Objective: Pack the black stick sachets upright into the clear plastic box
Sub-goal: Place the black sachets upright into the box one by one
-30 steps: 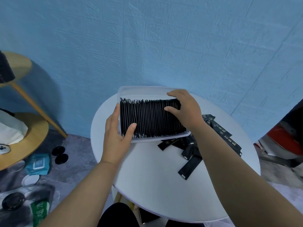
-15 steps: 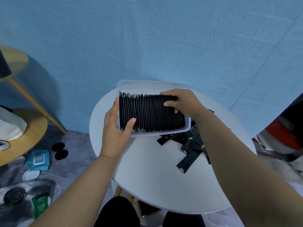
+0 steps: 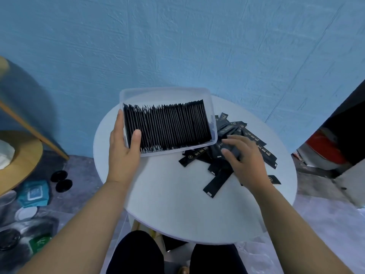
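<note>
The clear plastic box sits tilted at the back of the round white table, packed with a long row of upright black stick sachets. My left hand grips the box's near left corner, thumb over the rim against the sachets. To the right of the box lies a loose pile of black sachets. My right hand rests over that pile with fingers spread and lightly bent, touching sachets; no grip is plain.
A wooden side table stands at the left. On the floor lie a teal packet, two black caps and other clutter. A blue wall is behind the table. My knees are under the near edge.
My right hand has left the sachets in the box and come down to the right onto the loose pile. My left hand still holds the box's corner.
</note>
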Tool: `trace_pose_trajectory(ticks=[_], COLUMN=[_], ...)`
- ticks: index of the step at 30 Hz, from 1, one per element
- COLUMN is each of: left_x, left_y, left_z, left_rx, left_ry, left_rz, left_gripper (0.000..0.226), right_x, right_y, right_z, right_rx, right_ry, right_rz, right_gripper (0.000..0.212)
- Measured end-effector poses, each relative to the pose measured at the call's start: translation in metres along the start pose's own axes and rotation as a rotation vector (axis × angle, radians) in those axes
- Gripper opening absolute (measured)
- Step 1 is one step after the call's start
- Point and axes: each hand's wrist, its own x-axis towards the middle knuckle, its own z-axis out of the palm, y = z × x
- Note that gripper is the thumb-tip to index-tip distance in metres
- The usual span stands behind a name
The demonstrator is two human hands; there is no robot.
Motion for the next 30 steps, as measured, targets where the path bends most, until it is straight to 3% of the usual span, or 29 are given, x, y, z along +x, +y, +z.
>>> trace_pose_trajectory(ticks=[2, 4, 9, 11, 14, 17, 21, 23, 27, 30], left_x=[-0.001, -0.002, -0.004, -0.004, -0.004, -0.005, -0.006, -0.006, -0.006, -0.006], left_y=[0.003, 0.005, 0.008, 0.007, 0.007, 0.008, 0.010, 0.010, 0.009, 0.008], left_z=[0.000, -0.001, 0.000, 0.000, 0.000, 0.000, 0.000, 0.000, 0.000, 0.000], left_rx=[-0.008, -0.010, -0.005, -0.007, 0.002, 0.017, 0.023, 0.028, 0.046, 0.055], left_ry=[-0.004, -0.003, -0.002, 0.001, 0.007, 0.012, 0.020, 0.020, 0.018, 0.023], left_rz=[-0.022, -0.051, -0.056, -0.060, -0.054, -0.059, -0.073, -0.067, -0.067, -0.059], left_gripper=[0.049, 0.048, 0.051, 0.054, 0.056, 0.057, 0.056, 0.056, 0.057, 0.058], right_x=[-0.015, -0.025, -0.042, -0.048, -0.054, -0.059, -0.072, -0.076, -0.073, -0.069], right_y=[0.012, 0.017, 0.015, 0.011, 0.012, 0.021, 0.038, 0.042, 0.039, 0.035], right_z=[-0.001, 0.001, 0.001, -0.002, -0.011, -0.028, -0.049, -0.053, -0.052, -0.045], right_rx=[-0.118, -0.319, -0.428, -0.268, -0.058, -0.176, -0.173, -0.149, -0.183, -0.173], right_ry=[-0.228, -0.406, -0.496, -0.488, -0.357, -0.183, -0.498, -0.476, -0.217, -0.173], right_rz=[0.128, 0.108, -0.056, -0.141, -0.159, -0.017, 0.213, 0.172, 0.084, 0.018], right_gripper=[0.049, 0.057, 0.064, 0.071, 0.058, 0.044, 0.051, 0.051, 0.033, 0.030])
